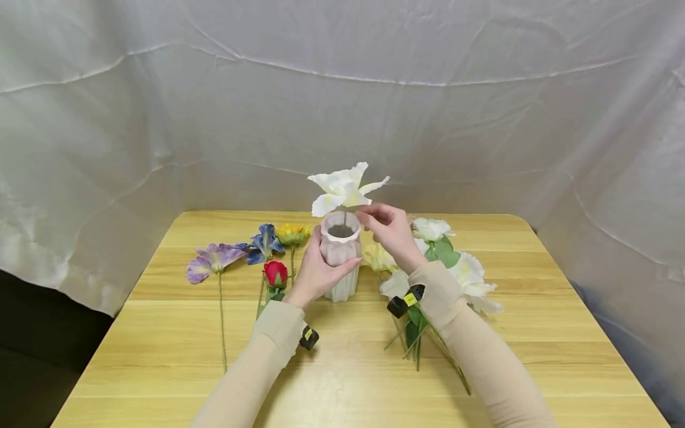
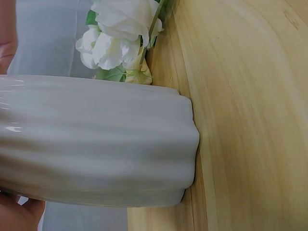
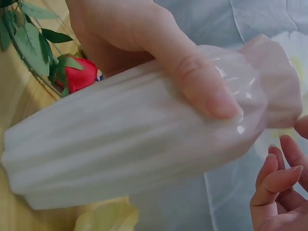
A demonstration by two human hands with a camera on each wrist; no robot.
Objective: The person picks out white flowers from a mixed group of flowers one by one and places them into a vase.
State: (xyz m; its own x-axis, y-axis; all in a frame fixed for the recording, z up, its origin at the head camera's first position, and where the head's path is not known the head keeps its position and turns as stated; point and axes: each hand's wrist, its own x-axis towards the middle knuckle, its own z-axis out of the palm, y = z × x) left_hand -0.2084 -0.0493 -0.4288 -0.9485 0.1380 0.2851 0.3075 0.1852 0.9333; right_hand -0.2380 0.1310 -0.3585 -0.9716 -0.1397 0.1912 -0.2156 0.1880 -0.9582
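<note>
Creased silvery-grey fabric backdrop (image 1: 342, 113) fills upper frame; light wood-grain tabletop (image 1: 342, 380) spans lower half; black area (image 1: 43, 351) lower left.

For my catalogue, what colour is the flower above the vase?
The flower is white with yellow touches, clearest in the head view.

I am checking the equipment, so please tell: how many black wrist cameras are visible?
2: one camera on the wrist of the left hand, which holds the vase; the other camera on that of the right hand.
</note>
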